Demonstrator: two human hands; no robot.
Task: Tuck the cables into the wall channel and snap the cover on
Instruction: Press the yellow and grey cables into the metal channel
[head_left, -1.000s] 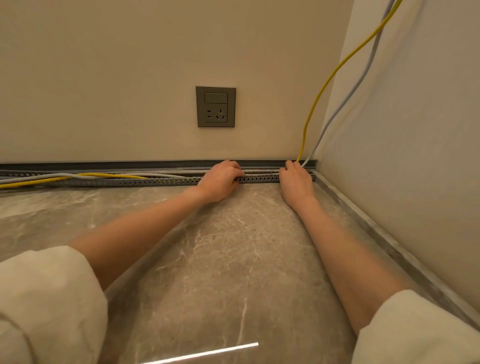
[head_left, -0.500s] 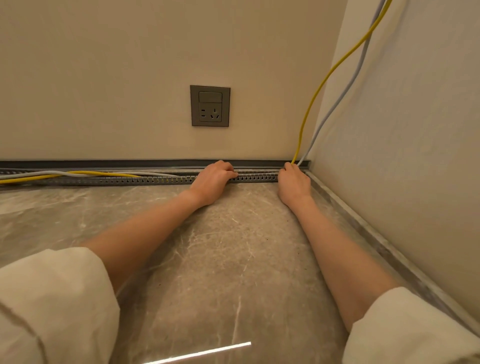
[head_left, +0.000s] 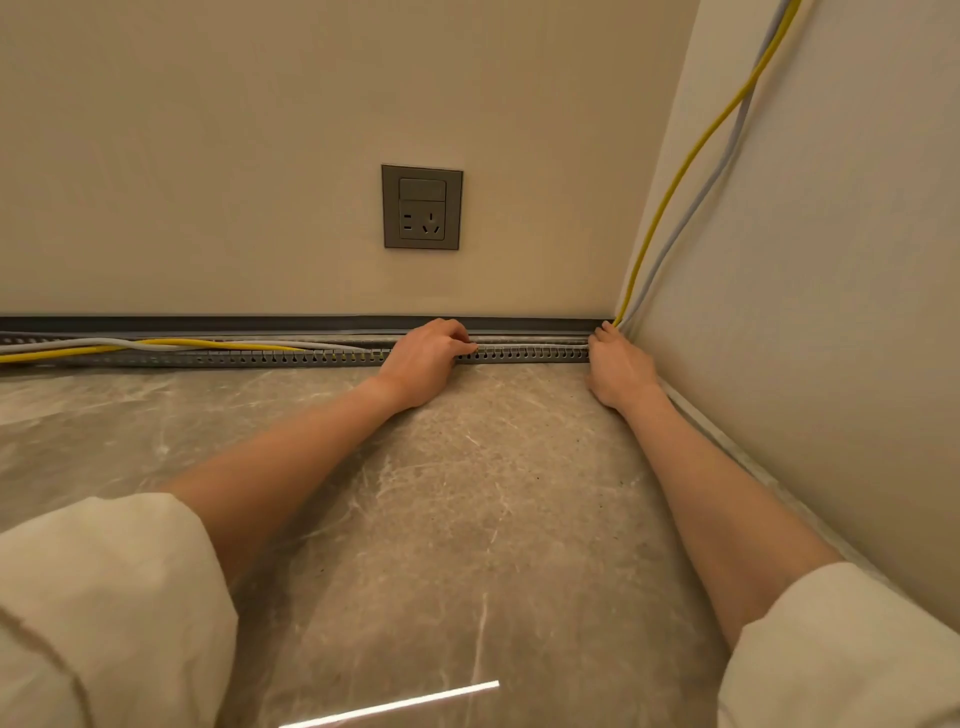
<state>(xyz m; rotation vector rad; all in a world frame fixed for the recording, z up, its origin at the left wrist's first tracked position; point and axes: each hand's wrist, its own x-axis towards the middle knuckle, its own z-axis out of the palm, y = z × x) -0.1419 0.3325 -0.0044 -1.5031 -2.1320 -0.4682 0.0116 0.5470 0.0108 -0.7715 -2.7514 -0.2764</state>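
A grey slotted wall channel (head_left: 291, 357) runs along the foot of the back wall. A yellow cable (head_left: 691, 156) and a grey cable (head_left: 727, 140) come down the right wall into the corner. Both run along the channel, and at the left they lie loosely over its edge. My left hand (head_left: 423, 358) rests on the channel in the middle, fingers curled onto the cables. My right hand (head_left: 618, 364) presses down at the corner end, fingertips on the cables where they bend. No cover is visible.
A grey power socket (head_left: 422, 207) is set in the back wall above the channel. A dark skirting strip (head_left: 208, 323) runs above the channel. The right wall (head_left: 831, 312) stands close beside my right arm. Marble floor (head_left: 467, 493) stretches toward me.
Both hands stay on the channel. My right hand has edged further into the corner and my left hand has curled tighter over the cables.
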